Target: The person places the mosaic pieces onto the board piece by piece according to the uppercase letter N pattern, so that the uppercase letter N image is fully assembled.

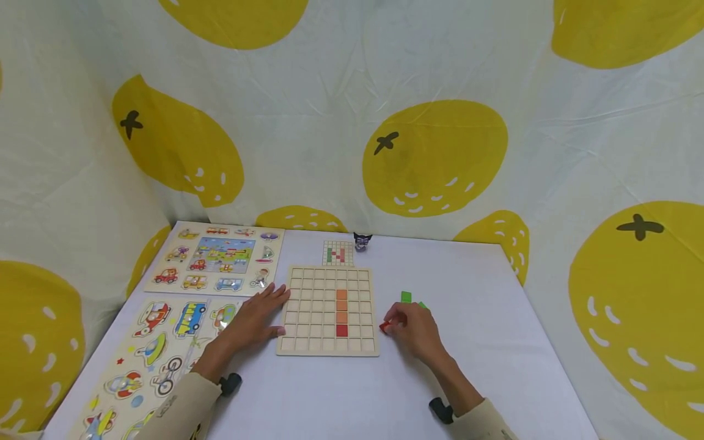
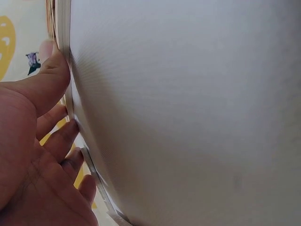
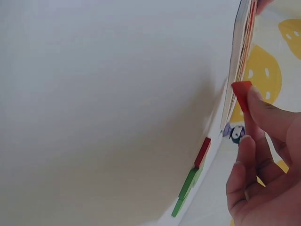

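A wooden grid board [image 1: 313, 318] lies in front of me, with three orange tiles [image 1: 341, 306] and a red tile [image 1: 342, 330] in one column. My left hand [image 1: 250, 322] rests at its left edge, fingers spread and relaxed; in the left wrist view the thumb [image 2: 56, 70] lies along the board's side. Just right of the board, my right hand [image 1: 415, 331] pinches another red square tile [image 3: 241, 92] between thumb and finger. Beyond that hand are green tiles [image 1: 406, 297]. The right wrist view also shows a loose red tile [image 3: 202, 153] beside them on the table.
Behind the board lie a small pattern card [image 1: 337, 252] and a dark little figurine [image 1: 362, 242]. Wooden picture puzzles [image 1: 159, 260] cover the table's left side. A white curtain [image 1: 308, 140] with yellow fruit prints hangs along the table's back and sides.
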The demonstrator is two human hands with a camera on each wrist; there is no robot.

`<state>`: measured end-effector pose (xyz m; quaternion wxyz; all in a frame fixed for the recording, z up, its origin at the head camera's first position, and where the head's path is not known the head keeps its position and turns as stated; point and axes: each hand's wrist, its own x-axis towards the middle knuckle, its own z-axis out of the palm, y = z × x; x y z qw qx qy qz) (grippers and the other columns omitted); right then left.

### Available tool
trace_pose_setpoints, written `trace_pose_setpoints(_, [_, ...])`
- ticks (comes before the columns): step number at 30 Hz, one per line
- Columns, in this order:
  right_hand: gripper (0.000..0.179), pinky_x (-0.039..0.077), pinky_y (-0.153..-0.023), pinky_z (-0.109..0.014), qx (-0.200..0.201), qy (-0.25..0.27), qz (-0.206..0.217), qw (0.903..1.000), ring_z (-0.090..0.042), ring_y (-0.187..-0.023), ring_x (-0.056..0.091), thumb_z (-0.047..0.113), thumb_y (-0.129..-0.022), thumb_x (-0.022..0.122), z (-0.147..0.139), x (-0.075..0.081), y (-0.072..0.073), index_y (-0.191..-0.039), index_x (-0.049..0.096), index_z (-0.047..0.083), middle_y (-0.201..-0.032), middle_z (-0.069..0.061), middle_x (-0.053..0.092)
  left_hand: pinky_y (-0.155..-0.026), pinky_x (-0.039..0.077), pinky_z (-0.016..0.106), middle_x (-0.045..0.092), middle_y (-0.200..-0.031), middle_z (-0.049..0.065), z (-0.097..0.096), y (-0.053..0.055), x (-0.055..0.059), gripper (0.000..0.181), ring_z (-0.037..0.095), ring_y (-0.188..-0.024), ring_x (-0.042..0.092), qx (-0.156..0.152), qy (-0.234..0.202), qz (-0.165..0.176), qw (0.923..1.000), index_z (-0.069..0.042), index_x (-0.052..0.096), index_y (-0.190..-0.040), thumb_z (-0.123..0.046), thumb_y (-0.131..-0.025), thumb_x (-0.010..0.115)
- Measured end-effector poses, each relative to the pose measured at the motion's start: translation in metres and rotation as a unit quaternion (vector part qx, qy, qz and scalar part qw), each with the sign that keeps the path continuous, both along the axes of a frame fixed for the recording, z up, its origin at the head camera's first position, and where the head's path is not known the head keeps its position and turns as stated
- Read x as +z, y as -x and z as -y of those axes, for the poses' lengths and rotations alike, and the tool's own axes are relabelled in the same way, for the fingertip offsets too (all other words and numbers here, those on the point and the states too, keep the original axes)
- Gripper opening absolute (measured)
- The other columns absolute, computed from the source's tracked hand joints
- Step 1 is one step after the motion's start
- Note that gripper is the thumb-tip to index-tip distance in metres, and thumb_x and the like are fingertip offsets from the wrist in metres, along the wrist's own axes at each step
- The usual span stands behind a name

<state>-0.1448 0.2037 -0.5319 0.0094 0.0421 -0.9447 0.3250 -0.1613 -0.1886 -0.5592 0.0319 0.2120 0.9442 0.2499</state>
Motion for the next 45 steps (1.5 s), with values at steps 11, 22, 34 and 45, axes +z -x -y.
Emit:
trace_pose_setpoints(11, [0.017, 0.045, -0.067, -0.023, -0.008, 0.043, 0.008, 0.999, -0.013, -0.078, 0.054, 0.015, -0.084, 0.091, 0.031, -0.002, 0.002, -0.086, 0.076, 0.024, -0.077, 0.009, 0.066, -0.126, 0.026, 0.071, 0.037, -0.172, 0.012, -0.001, 0.001, 0.001, 0.087, 0.044, -0.163, 0.023, -0.002, 0.004, 0.002, 1.0, -0.01, 0.041, -0.164, -0.027, -0.09, 0.085])
trace_pose_setpoints(22, [0.013, 0.048, -0.065, -0.026, 0.02, 0.059, 0.037, 0.9974, -0.013, -0.075, 0.059, 0.02, -0.088, 0.088, 0.067, -0.001, 0.012, -0.089, 0.075, 0.021, -0.077, 0.007, 0.069, -0.126, 0.026, 0.071, 0.037, -0.172, 0.013, -0.001, 0.001, 0.001, 0.087, 0.044, -0.163, 0.023, -0.002, 0.007, 0.0, 1.0, -0.009, 0.041, -0.164, -0.027, -0.09, 0.085])
trace_pose_setpoints(34, [0.02, 0.045, -0.06, -0.027, 0.026, 0.014, 0.052, 0.9982, -0.011, -0.076, 0.058, 0.024, -0.085, 0.091, 0.091, -0.005, 0.029, -0.084, 0.071, 0.024, -0.069, 0.007, 0.062, -0.126, 0.025, 0.071, 0.037, -0.172, 0.012, -0.001, 0.0, 0.002, 0.087, 0.044, -0.163, 0.023, 0.003, 0.006, 0.002, 1.0, -0.01, 0.041, -0.164, -0.026, -0.09, 0.085])
trace_pose_setpoints(45, [0.019, 0.042, -0.063, -0.03, 0.022, -0.001, 0.066, 0.9976, -0.015, -0.081, 0.054, 0.02, -0.086, 0.088, 0.113, -0.006, 0.034, -0.085, 0.069, 0.022, -0.071, 0.003, 0.059, -0.126, 0.026, 0.071, 0.038, -0.172, 0.014, 0.0, -0.001, 0.002, 0.087, 0.045, -0.163, 0.024, -0.001, 0.001, -0.004, 1.0, -0.008, 0.042, -0.163, -0.025, -0.09, 0.086])
